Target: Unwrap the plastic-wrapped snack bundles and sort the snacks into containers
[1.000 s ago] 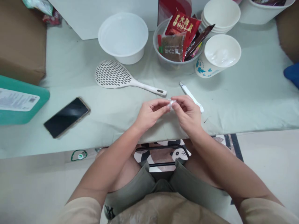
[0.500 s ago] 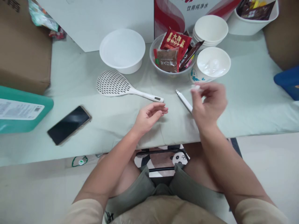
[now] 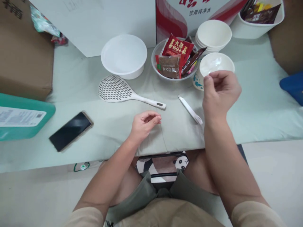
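Observation:
My right hand [image 3: 222, 94] is raised in front of a paper cup [image 3: 198, 82] with blue print, covering part of it. Its thumb and fingertips are pinched together; anything between them is too small or hidden to make out. Crumpled clear plastic [image 3: 214, 65] lies inside that cup. Low over the cloth, my left hand [image 3: 145, 126] has its fingers curled and the thumb against them, with nothing visible in it. Between the hands lies a white utility knife [image 3: 190, 109]. A white slotted skimmer [image 3: 115, 89] rests beyond my left hand, its handle pointing right.
Behind stand a white bowl [image 3: 124, 58], a clear bowl [image 3: 157, 70] of snack packets, stacked paper bowls [image 3: 213, 34] and a white bin [image 3: 257, 30]. A phone [image 3: 71, 131] and a green container [image 3: 28, 127] are at left, a blue object [image 3: 292, 85] at right.
My right hand has moved right and slightly up, toward the cup; the small whitish piece seen in its fingers no longer shows. My left hand has drawn back left, its fingers curling.

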`<move>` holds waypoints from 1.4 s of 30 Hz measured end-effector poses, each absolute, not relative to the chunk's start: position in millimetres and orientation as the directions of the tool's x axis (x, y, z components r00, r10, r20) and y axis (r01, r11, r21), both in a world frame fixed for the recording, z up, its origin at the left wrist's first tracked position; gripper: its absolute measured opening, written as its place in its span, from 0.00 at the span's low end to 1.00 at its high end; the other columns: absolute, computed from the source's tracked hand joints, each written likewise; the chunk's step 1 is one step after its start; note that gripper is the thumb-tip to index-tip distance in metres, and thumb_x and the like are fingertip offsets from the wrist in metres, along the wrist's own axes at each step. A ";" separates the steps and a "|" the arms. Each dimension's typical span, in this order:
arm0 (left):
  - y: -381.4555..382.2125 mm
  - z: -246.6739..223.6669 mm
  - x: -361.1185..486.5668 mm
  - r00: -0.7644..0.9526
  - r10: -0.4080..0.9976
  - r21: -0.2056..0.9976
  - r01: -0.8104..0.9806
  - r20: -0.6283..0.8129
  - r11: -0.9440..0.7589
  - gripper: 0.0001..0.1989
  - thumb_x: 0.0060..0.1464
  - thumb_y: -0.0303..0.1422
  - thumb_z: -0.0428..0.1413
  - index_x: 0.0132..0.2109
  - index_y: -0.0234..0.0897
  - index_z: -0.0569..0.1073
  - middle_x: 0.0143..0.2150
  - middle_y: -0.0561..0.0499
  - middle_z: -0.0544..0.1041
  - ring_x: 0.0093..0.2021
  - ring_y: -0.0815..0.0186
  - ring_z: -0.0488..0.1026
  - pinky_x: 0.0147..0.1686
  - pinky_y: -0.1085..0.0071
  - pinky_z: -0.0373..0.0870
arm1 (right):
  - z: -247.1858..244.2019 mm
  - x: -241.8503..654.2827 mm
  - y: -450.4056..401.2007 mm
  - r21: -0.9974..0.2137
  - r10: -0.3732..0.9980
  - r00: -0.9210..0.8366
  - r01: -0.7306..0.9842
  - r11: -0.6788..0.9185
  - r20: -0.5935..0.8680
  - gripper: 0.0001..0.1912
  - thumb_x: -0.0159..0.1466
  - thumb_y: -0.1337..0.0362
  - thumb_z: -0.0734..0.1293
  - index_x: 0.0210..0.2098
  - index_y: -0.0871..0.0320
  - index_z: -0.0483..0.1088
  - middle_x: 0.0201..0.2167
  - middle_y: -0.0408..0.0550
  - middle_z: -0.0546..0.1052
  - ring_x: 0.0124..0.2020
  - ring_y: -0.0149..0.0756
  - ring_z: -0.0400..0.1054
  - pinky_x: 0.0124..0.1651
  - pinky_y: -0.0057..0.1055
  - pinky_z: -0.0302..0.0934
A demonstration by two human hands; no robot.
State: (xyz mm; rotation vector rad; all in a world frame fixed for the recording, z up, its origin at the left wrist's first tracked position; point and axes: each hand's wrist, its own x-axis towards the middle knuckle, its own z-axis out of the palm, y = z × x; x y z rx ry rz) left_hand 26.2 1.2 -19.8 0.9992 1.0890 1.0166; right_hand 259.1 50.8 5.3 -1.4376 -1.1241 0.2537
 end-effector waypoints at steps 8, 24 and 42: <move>-2.5 -14.6 30.8 0.071 0.978 0.952 -0.227 -0.196 0.207 0.16 0.38 0.42 0.77 0.28 0.38 0.83 0.26 0.52 0.82 0.26 0.72 0.78 0.30 0.79 0.75 | -12.5 220.3 75.8 -0.985 0.870 0.464 -0.119 -0.124 -0.166 0.17 0.68 0.50 0.69 0.31 0.55 0.66 0.27 0.37 0.70 0.25 0.24 0.70 0.25 0.21 0.63; 15.9 -10.5 56.4 0.111 0.976 0.843 -0.493 -0.185 0.216 0.17 0.52 0.46 0.68 0.44 0.42 0.80 0.48 0.50 0.81 0.52 0.64 0.79 0.49 0.70 0.77 | 9.4 192.3 93.1 -0.918 0.737 0.568 -0.349 -0.187 -0.366 0.18 0.62 0.71 0.67 0.20 0.55 0.59 0.21 0.36 0.59 0.25 0.25 0.55 0.28 0.23 0.69; 28.6 0.9 57.3 0.025 1.000 0.921 -0.389 0.003 0.007 0.32 0.56 0.50 0.63 0.65 0.52 0.67 0.77 0.50 0.58 0.78 0.48 0.54 0.71 0.51 0.62 | 21.3 204.9 48.8 -0.924 0.847 0.457 -0.371 -0.097 -0.273 0.14 0.49 0.63 0.69 0.18 0.56 0.58 0.20 0.35 0.58 0.26 0.24 0.56 0.35 0.29 0.74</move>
